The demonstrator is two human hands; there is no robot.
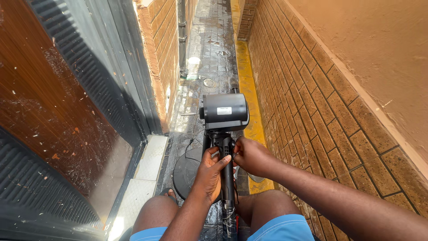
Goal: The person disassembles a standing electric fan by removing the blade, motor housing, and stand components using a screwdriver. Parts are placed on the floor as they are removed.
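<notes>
Left hand [210, 172] clasped round the fan pole [227, 178]; right hand [250, 155] pinching its neck below the motor housing [225, 111]

1. A narrow wet paved passage [209, 49] runs up the middle of the frame; it lies open beyond the fan motor housing [224, 111].
2. A brick wall [303, 98] closes the whole right side.
3. A wooden door [49, 111] and a brick pillar [161, 49] close the left side.
4. At lower centre, the black pole [227, 178] stands between both knees, gripped by the left hand [209, 176] and right hand [250, 156].
5. A round black base [185, 172] lies on the ground just left of the pole.
</notes>
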